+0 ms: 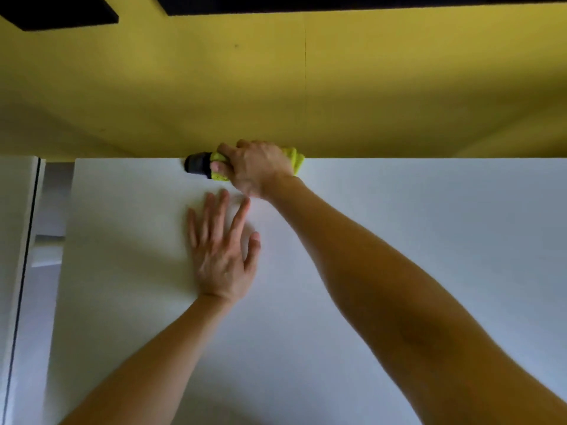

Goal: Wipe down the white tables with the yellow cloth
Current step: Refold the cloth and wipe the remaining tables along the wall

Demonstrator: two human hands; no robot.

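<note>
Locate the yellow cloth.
Head view: the yellow cloth is gripped in the right hand at the far edge of the white table, beside a dark round cap.

At upper centre of the frame, the right hand (257, 168) gripped the yellow cloth (297, 157) at the white table's (429, 240) far edge, against a dark round object (198, 167), possibly a cable port. Just below, the left hand (222, 259) lay flat on the table, fingers spread.

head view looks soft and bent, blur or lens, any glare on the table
Head view: soft all over, right hand on the cloth slightly smeared; the lens bows the dark seam at left; no glare, the table fades white to grey-blue rightward.
</note>
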